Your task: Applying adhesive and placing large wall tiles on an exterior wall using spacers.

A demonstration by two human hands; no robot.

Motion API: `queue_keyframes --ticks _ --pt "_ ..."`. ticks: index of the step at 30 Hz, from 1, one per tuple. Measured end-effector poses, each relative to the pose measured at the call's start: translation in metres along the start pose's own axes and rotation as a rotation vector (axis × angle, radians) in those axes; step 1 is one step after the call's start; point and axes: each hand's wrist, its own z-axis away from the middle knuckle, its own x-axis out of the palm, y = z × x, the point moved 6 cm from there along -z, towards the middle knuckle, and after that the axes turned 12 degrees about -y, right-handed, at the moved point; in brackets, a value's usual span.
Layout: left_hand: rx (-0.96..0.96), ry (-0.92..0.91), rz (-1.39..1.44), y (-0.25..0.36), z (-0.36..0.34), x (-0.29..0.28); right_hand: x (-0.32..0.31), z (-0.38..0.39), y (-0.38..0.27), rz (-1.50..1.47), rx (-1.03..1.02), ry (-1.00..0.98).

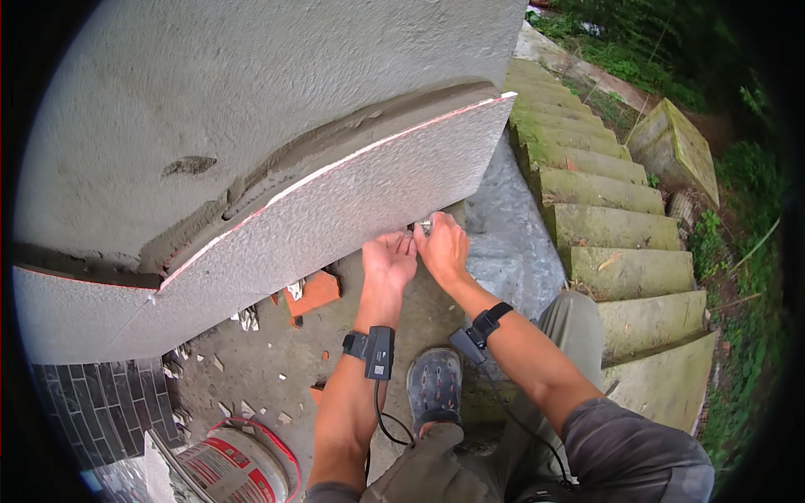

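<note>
By the panel (360, 197) at twelve o'clock, my right fingers (442, 223) pinch a silvery piece (426, 225). My left fingers (406, 242) curl, grip unclear.

**Pale Panel Walls Off the Way Ahead**

The textured panel (352, 205) bars my path forward, its lower edge just beyond my left hand (391, 261) and right hand (445, 245), which crowd each other closely. Right of my right hand, room runs over the grey slab (513, 256) as far as the mossy steps (616, 218). On my left, a hand can pass above the concrete floor (277, 360), over a brick piece (316, 293); nearer me, the bucket (239, 469) blocks the low route.
</note>
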Motion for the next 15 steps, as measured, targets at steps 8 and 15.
queue_keyframes --ticks 8,15 --pt "-0.054 0.109 0.051 -0.003 0.002 0.004 0.003 -0.003 0.004 0.007 -0.011 -0.031" --pt "-0.085 0.070 0.054 0.002 -0.004 -0.003 0.008 -0.003 0.011 -0.037 -0.057 -0.047"
